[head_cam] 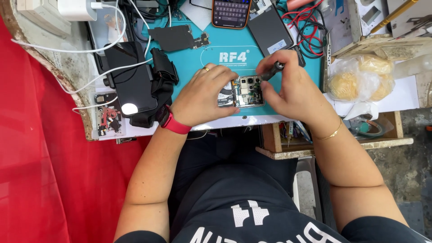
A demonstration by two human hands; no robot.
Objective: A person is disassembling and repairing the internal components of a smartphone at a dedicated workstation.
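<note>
An opened phone (245, 91) with its camera modules and circuit board exposed lies on a teal work mat (198, 58). My left hand (202, 95), with a ring and a red wristband, rests on the phone's left side and steadies it. My right hand (290, 87), wearing a gold bracelet, grips a black-handled screwdriver (272, 71) whose tip points down at the phone's upper right part.
A black phone (130, 85) with white cables lies at the left beside a black strap. A lit phone (231, 12), a dark back cover (269, 29) and red wires sit at the far edge. A plastic bag (360, 78) lies right. Red cloth hangs at the left.
</note>
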